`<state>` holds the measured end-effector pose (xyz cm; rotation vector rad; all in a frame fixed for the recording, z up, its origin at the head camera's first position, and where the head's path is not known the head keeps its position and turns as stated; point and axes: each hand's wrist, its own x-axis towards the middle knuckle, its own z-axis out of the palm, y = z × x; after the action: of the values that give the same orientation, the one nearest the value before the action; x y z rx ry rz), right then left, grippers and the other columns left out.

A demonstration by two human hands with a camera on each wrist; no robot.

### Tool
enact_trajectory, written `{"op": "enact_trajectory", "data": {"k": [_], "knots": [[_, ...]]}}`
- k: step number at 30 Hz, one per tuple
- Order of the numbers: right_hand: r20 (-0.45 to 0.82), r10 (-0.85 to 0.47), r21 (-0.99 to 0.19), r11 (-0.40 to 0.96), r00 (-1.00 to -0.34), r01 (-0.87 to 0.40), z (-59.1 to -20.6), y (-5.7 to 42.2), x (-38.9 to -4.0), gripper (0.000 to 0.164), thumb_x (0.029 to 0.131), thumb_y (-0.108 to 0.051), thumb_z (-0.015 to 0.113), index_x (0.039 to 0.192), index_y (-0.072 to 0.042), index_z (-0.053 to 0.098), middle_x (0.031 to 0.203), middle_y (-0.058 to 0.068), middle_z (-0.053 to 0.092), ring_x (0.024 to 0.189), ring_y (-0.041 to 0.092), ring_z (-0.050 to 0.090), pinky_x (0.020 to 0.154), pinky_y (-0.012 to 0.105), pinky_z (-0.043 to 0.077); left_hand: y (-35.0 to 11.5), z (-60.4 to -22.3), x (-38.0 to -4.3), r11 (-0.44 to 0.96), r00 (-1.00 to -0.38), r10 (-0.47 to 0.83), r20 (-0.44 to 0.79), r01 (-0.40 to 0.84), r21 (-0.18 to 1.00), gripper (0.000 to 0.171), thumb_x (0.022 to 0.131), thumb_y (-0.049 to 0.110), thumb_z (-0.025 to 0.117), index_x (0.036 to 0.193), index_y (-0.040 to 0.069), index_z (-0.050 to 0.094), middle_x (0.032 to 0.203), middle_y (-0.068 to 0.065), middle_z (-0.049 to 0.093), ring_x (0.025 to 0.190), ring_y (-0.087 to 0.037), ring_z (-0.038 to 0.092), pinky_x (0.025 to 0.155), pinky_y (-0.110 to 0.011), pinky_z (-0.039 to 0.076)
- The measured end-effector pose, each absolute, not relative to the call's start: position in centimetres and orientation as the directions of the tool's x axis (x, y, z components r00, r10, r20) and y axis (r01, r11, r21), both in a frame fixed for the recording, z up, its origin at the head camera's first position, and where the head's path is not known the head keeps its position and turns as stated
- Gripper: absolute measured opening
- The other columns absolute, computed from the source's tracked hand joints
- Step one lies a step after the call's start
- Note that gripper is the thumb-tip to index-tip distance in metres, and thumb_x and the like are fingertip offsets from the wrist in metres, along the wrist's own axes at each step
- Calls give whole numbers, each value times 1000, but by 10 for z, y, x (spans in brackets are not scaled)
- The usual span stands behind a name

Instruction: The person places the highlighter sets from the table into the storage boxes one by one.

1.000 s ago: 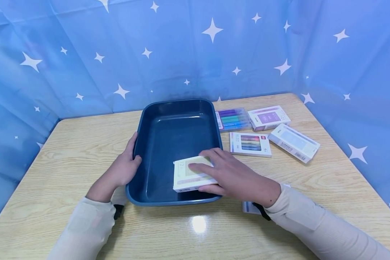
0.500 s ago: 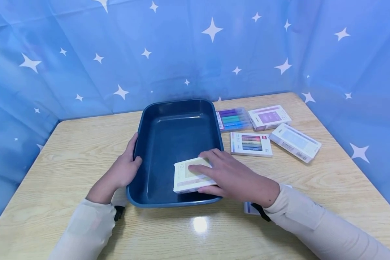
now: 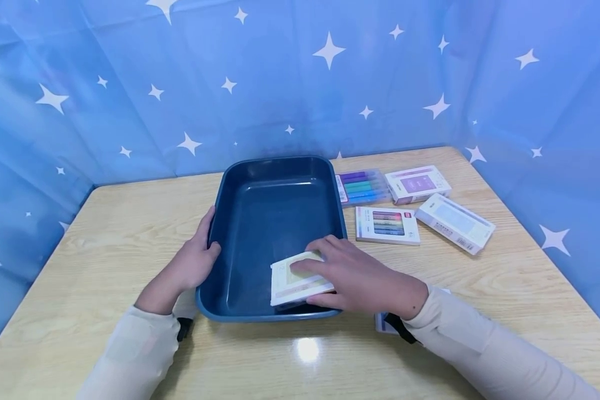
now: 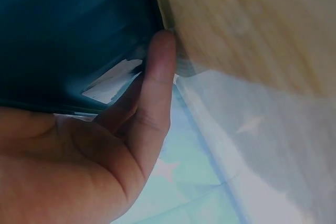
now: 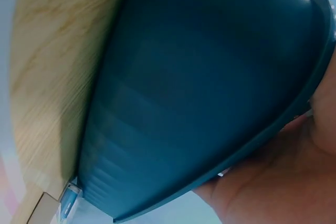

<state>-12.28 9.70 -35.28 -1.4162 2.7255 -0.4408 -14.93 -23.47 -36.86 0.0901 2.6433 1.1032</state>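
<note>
A deep dark-blue plastic tray (image 3: pixel 280 222) stands on the table, its long side pointing away from me. My left hand (image 3: pixel 192 264) holds its left side, thumb at the rim and fingers along the outer wall (image 4: pixel 105 30). Over the near right corner of the tray, my right hand (image 3: pixel 347 275) grips a flat white and pale-yellow box (image 3: pixel 290 286) marked with a number. The fingers lie across its top and the thumb is at its near side. The box is slightly tilted inside the rim. In the right wrist view the tray wall (image 5: pixel 199 87) hides the box.
Right of the tray lie a clear pack of coloured markers (image 3: pixel 362 188), a purple-and-white box (image 3: pixel 418 184), a white box with a window of coloured sticks (image 3: pixel 387 225) and another white box (image 3: pixel 455 222). A further box (image 3: pixel 384 323) is mostly hidden under my right wrist.
The box in my right hand has shifted slightly toward me and tipped, so its near side face shows less. My left hand keeps its place on the tray.
</note>
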Motion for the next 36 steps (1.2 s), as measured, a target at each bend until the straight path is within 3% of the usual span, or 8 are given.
{"op": "enact_trajectory", "data": {"k": [16,36], "knots": [[72,-784,-306,571,-617,-761,-351,97,-124,49,86,-31,72,134,-25,61,135,8,56,120,25,49,98,46,46,-234,-368,-150,696,-960,167,-224,-46,716,72,104,15,30,160,25,-14,156,-35,28,106,-45,66,72,-46,60],[-58,-766,-382,610,-641,-694,-353,95,-129,51,89,-42,73,137,-29,61,138,6,58,127,25,51,100,48,42,-233,-368,-149,707,-959,167,-229,-45,705,72,104,15,29,160,25,-15,156,-36,27,106,-46,66,69,-45,60]]}}
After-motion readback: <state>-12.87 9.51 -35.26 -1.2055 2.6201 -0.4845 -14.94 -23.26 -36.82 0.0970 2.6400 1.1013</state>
